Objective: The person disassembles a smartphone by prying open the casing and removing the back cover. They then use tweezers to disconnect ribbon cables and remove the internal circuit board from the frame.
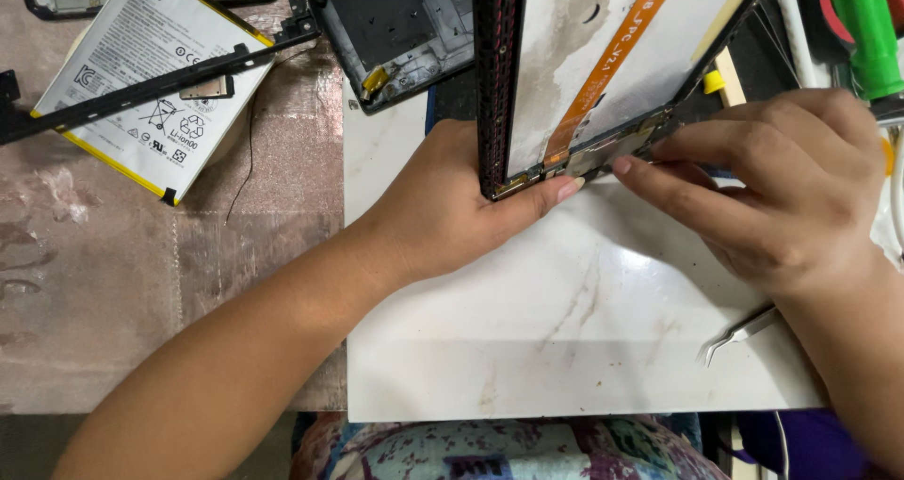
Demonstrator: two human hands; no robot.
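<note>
A tablet screen panel [556, 56] stands tilted on its lower edge over a white marble-patterned slab [527, 348]. Its back is pale, with an orange flat ribbon cable [612, 56] running down it and a black honeycomb edge on the left. My left hand [452, 207] grips the panel's lower left corner, thumb along the bottom edge. My right hand [763, 178] pinches at small connector parts on the panel's lower edge, index finger touching them. Metal tweezers [739, 334] rest under my right wrist.
A white flat battery pack [141, 75] lies at the upper left with a black frame strip [151, 84] across it. A dark tablet back housing [395, 28] lies behind the slab. A green-handled tool [871, 28] is at the top right. Brown worn tabletop [141, 282] spreads left.
</note>
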